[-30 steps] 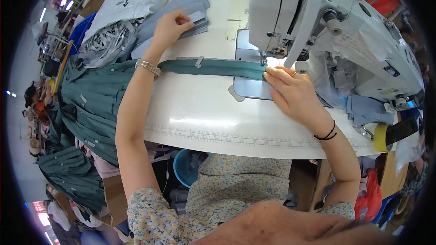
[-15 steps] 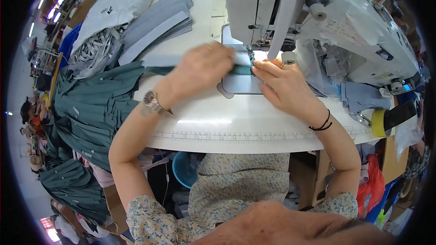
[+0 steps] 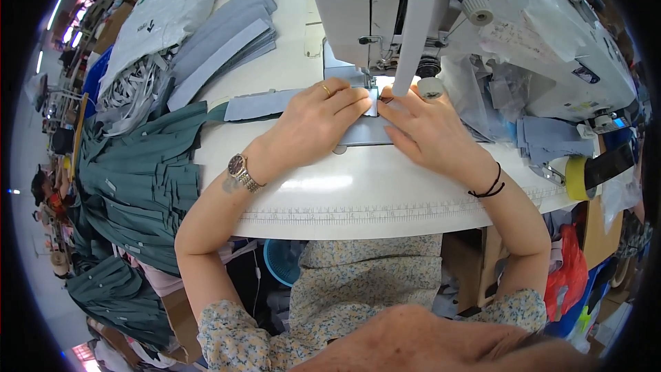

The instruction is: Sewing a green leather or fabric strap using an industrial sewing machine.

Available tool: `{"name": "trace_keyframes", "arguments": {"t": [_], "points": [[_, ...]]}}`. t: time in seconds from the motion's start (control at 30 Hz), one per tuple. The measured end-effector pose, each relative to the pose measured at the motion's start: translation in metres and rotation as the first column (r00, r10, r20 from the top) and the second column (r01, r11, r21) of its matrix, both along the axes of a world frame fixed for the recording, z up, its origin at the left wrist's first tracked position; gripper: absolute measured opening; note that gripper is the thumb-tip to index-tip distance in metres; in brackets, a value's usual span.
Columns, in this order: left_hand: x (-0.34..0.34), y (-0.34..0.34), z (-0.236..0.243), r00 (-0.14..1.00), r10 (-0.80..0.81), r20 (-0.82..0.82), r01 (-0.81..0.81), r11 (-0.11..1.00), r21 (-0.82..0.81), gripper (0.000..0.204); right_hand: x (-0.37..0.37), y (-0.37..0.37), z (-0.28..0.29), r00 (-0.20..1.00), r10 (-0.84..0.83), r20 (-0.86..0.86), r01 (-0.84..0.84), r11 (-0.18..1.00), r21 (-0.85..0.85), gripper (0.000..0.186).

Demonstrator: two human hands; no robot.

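A grey-blue fabric strip lies over a dark green cloth band, running left to right toward the needle of a white sewing machine. My left hand is closed on the strip just left of the presser foot, its fingers pressed together and its thumb hidden. Right of the foot, my right hand rests by the cloth's end, fingers stretched forward and thumb apart. Its fingertips touch the work beside the needle. The green band trails left toward a heap of dark green garments.
Grey-blue strips lie stacked at the far left of the table, beside a white plastic bag. Cut grey pieces and a yellow tape roll sit at the right. A blue basket stands below the table edge.
The blurred left hand has settled close beside the presser foot, uncovering more of the grey-blue strip to its left. My right hand stays about where it was. The view has shifted slightly.
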State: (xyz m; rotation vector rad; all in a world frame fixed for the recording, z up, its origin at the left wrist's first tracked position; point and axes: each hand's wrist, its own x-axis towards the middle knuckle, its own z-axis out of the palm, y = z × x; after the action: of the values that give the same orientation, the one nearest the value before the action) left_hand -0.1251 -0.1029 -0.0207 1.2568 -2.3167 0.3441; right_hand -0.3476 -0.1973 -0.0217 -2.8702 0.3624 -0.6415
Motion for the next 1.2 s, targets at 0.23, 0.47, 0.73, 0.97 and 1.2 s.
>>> {"name": "trace_keyframes", "arguments": {"t": [0.23,0.47,0.73,0.97,1.2], "points": [[-0.004,-0.002,0.0,0.999,0.025,-0.034,-0.025,1.0,0.009,0.036,0.001,0.004,0.001,0.997,-0.05,-0.057,0.057,0.99,0.128,0.03],[-0.004,-0.002,-0.002,0.999,0.043,-0.015,-0.043,0.999,0.02,0.039,0.002,0.001,-0.003,0.999,-0.028,-0.034,0.029,0.999,0.031,0.031],[-0.004,0.001,0.005,0.999,0.036,0.021,-0.038,0.997,0.065,0.041,0.002,0.002,-0.005,1.0,-0.006,-0.013,0.006,1.0,-0.023,0.026],[-0.004,0.004,0.006,0.997,0.064,0.041,-0.068,0.992,0.106,0.043,-0.002,-0.01,-0.007,0.984,0.049,0.172,-0.018,0.984,-0.179,0.017],[-0.004,0.005,0.005,0.996,0.076,0.048,-0.082,0.986,0.145,0.046,0.003,-0.004,-0.004,0.987,0.005,0.16,0.001,0.999,-0.033,0.019]]}}
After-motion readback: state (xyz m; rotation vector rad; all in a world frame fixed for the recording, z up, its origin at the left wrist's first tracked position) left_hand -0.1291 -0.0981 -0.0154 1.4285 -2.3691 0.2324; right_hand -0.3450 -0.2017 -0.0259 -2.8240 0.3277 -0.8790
